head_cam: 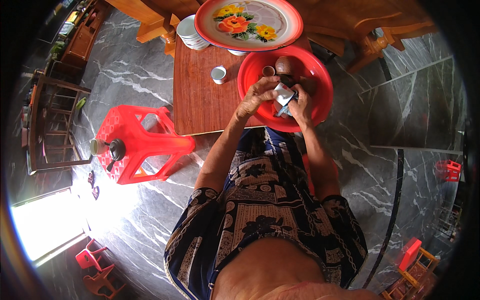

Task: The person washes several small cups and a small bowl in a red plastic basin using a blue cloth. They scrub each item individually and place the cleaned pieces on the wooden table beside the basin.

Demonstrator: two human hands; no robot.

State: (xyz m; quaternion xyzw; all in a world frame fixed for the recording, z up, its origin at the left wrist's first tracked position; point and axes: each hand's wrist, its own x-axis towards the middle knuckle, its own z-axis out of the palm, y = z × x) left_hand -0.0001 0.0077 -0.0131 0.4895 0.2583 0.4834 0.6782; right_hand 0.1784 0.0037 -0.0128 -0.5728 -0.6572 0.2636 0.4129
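Note:
Above the red plastic basin (322,101), my left hand (256,96) grips a small white cup (284,93) with a red mark on it. My right hand (301,105) is at the cup's other side, with a bluish cloth (285,111) bunched in its fingers; part of the cloth is hidden by the hand. A brown clay pot (284,65) and a small brown cup (268,71) lie inside the basin. Other dark items beneath my hands are hard to make out.
The basin stands on a wooden table (202,101), beside a white mug (218,75), stacked white bowls (192,35) and a flowered enamel tray (258,24). To the left, a red plastic stool (131,144) bears a dark teapot (117,150) and a pale mug (98,147).

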